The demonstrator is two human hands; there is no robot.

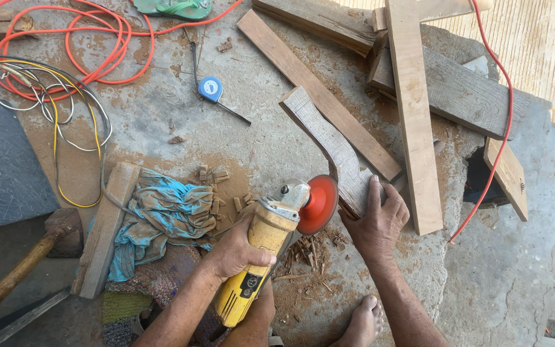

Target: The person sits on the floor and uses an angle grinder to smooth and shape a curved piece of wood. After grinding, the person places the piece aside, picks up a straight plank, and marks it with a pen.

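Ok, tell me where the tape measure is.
The blue tape measure lies on the concrete floor in the upper middle of the head view, right of the orange cable and left of the curved wood piece.
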